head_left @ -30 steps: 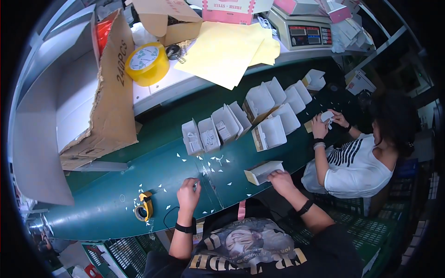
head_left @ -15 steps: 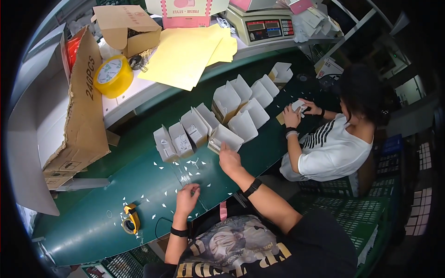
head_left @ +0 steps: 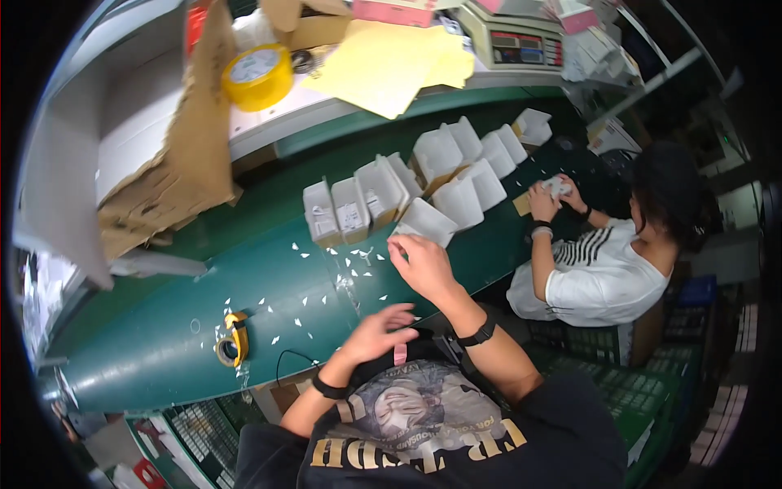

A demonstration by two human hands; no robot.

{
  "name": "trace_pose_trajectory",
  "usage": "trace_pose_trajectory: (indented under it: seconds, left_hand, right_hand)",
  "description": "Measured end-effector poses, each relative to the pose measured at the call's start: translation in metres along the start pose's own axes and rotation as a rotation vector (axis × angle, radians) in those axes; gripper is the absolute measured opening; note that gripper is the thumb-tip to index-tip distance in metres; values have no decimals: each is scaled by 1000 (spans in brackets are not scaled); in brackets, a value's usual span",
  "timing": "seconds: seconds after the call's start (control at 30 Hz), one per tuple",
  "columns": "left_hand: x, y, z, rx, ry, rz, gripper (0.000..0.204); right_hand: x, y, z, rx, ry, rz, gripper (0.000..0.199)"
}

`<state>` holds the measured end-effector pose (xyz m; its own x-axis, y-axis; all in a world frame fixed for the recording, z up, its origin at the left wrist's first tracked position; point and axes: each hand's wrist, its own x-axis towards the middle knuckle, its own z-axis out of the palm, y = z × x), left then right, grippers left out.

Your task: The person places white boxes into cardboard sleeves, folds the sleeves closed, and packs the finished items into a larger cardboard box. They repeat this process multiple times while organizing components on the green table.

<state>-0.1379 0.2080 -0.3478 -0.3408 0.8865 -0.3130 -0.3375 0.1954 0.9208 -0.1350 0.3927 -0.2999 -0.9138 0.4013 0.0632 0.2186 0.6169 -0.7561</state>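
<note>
My right hand reaches over the green table and pinches the near corner of a small white open box. That box sits at the near side of a row of similar white boxes with raised flaps. Closer to my body, my left hand hovers over the table's front edge with fingers spread, holding nothing. Small white paper scraps lie scattered on the table between the hands and the row.
A small yellow tape roll lies front left. Behind the row are a torn cardboard box, a big yellow tape roll, yellow sheets and a scale. A seated co-worker handles a small white item at right.
My right hand carried the white box from the table's front up to the row of boxes. My left hand drew back from the scraps toward my body.
</note>
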Motion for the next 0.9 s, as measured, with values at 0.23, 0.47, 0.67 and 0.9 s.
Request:
trace_pose_trajectory:
  seconds: [0.23, 0.47, 0.67, 0.9]
  left_hand:
    - [-19, 22, 40, 114, -59, 67, 56]
    - [-46, -61, 18, -434, -80, 40, 49]
    - [-63, -87, 11, -491, -37, 145, 44]
    - [-76, -67, 23, -403, -469, 24, 32]
  right_hand:
    - [16, -50, 52, 102, -18, -230, 14]
    - [-19, -67, 90, 1283, -551, 308, 16]
    - [-55, -87, 94, 2146, -611, 689, 14]
    - [-118, -146, 72, 2266, -913, 646, 22]
